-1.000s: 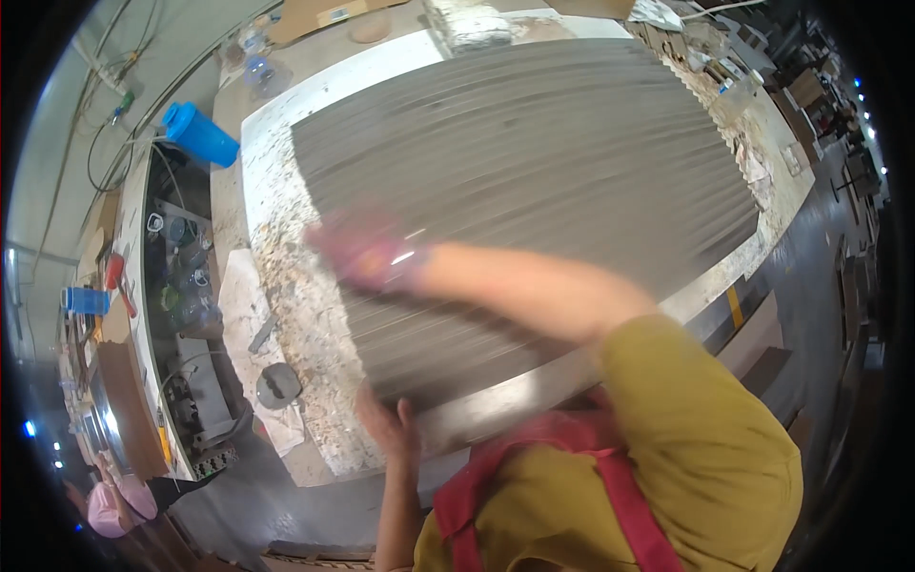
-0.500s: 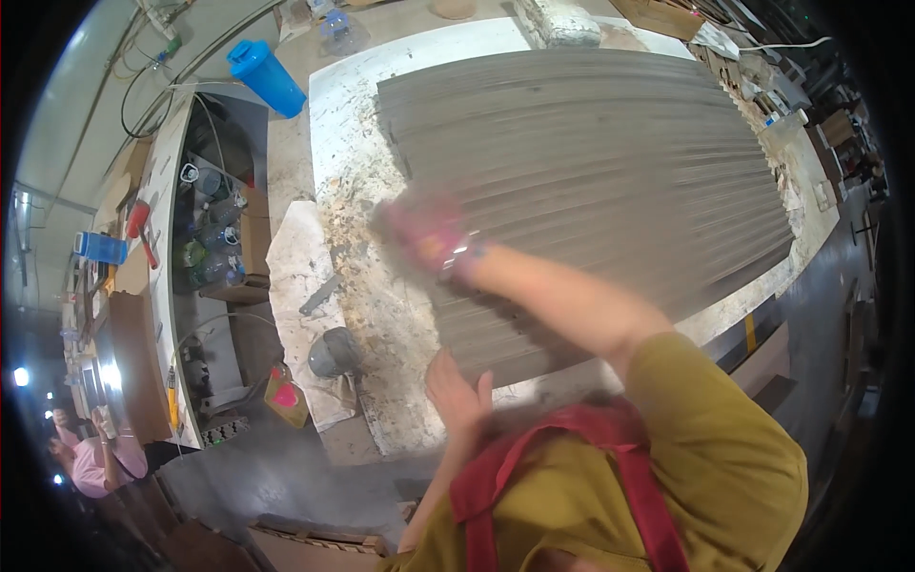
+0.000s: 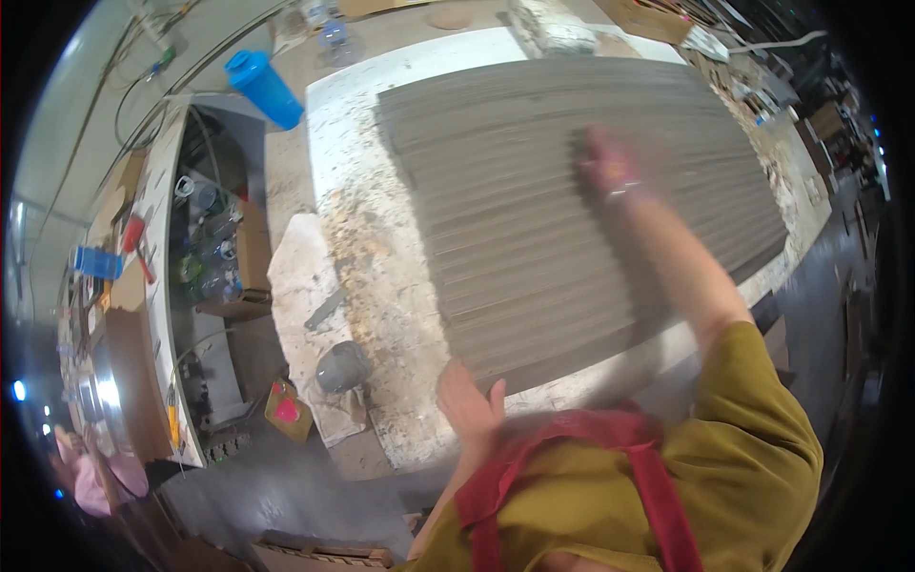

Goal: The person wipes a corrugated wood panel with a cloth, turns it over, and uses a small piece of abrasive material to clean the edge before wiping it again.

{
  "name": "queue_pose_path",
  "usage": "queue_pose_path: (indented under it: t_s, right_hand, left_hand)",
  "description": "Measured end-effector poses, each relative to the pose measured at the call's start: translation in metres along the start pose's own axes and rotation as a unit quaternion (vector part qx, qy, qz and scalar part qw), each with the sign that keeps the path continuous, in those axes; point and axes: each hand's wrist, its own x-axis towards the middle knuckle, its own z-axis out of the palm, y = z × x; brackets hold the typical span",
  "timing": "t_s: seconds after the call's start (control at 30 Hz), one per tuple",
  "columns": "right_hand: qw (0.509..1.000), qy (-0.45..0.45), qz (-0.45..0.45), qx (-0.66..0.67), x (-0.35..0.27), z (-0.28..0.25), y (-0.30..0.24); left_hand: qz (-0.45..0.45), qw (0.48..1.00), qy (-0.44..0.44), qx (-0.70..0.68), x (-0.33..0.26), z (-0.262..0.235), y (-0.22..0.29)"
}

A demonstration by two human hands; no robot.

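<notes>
A large grey-brown panel (image 3: 534,229) with wavy ridges lies on a white, debris-covered board (image 3: 357,205). My right hand (image 3: 610,164), in a pinkish glove, is over the panel's upper middle. It is smeared by motion, so its fingers and anything under them cannot be made out. At the panel's near left corner rests my left hand (image 3: 467,400), bare and open, fingers stretched along the edge and thumb apart. Left of it, a grey rounded lump (image 3: 343,367) and a flat grey scraper-like strip (image 3: 326,310) lie on a stained whitish cloth (image 3: 300,262).
A blue shaker bottle (image 3: 264,89) stands at the far left of the table, near a clear plastic bottle (image 3: 335,40). A whitish block (image 3: 553,27) sits behind the panel. Open shelving (image 3: 224,238) with bottles is at left. A person in pink (image 3: 100,481) is at lower left.
My right hand has swept from the panel's left edge to its upper middle, moving right and away. My left hand stays at the near corner. The view has shifted slightly.
</notes>
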Motion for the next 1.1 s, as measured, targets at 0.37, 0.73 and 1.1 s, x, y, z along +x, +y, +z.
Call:
queue_pose_path:
  t_s: [0.37,0.73,1.1]
  right_hand:
    - [0.952,-0.236,-0.157,0.111,-0.044,0.004,-0.199]
    - [0.980,0.079,0.155,-0.095,-0.083,-0.137,0.100]
    - [0.959,-0.168,-0.165,0.160,-0.094,0.013,-0.242]
  left_hand:
    - [-0.028,0.999,-0.020,0.012,0.006,-0.015,0.016]
    - [-0.018,1.000,0.009,0.018,-0.007,-0.005,0.011]
    - [0.006,0.999,-0.004,0.045,0.002,0.000,-0.002]
